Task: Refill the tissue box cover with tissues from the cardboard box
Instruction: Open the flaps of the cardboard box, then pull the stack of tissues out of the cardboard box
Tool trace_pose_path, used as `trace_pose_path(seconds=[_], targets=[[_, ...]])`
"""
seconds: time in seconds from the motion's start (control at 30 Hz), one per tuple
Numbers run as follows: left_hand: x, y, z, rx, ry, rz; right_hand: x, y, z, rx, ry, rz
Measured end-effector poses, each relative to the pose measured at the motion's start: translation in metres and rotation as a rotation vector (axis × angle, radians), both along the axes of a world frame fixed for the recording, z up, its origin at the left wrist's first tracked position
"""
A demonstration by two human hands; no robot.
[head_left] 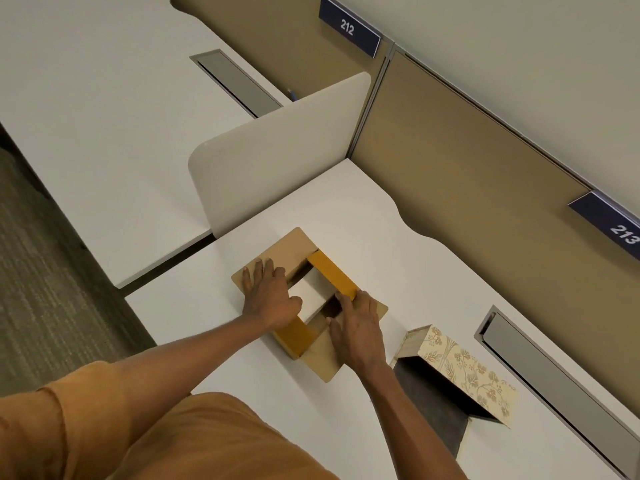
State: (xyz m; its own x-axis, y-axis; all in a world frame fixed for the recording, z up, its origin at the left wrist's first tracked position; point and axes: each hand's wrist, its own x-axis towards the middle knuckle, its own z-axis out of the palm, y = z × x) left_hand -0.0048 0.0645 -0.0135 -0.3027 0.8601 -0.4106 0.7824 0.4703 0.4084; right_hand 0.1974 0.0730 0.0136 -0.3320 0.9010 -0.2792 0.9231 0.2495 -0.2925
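cardboard box (273, 252) sits mid-desk (346, 209), all four flaps folded out; the two short flaps carry yellow-brown tape. inside shows a pale block, presumably the tissues (311, 292), sitting low between the walls. left hand (268, 294) lies flat on the far-left flap, fingers (258, 271) spread and pressing it down, gripping nothing. right hand (356, 329) rests on the near-right flap, its fingers close together and curled over the opening's edge beside the pale block; cannot tell whether the tips touch the tissues. tissue box cover (464, 367), floral-patterned, lies tipped on its side just right of the box, its dark hollow facing the person, nothing visible inside. judgement: the tissue stack should be light and soft, compressible, likely to sag or fan apart if pinched at one end. best taken from both long sides, thumbs and fingers down the walls, lifted level. the box is thin and light and may rise with the stack, so one hand holding a flap seems wise. cover looks stiff; slide the stack in through the open underside.
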Motion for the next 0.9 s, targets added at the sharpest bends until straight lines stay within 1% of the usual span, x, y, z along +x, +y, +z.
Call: trace_pose_path(seconds=[0.1, 0.17, 0.3, 0.43, 0.6, 0.73, 0.9], targets=[[-0.01, -0.008, 0.006, -0.016, -0.051, -0.035, 0.004, 0.008, 0.003, -0.004, 0.103, -0.104], [-0.016, -0.014, 0.008, -0.038, -0.061, -0.067, 0.007, 0.018, 0.002, -0.005, 0.136, -0.165], [-0.027, -0.026, 0.007, -0.097, 0.015, -0.213, 0.009, 0.042, -0.004, 0.035, 0.082, -0.213], [-0.033, -0.037, 0.002, -0.148, 0.185, -0.386, 0.009, 0.059, -0.014, 0.075, -0.032, -0.171], [-0.032, -0.05, -0.009, -0.167, 0.275, -0.475, 0.008, 0.071, -0.026, 0.06, -0.146, -0.072], [-0.028, -0.057, -0.02, -0.133, 0.317, -0.473, 0.008, 0.071, -0.035, 0.011, -0.137, -0.017], [-0.031, -0.059, -0.031, -0.081, 0.348, -0.467, 0.009, 0.063, -0.048, -0.073, -0.095, -0.032]])
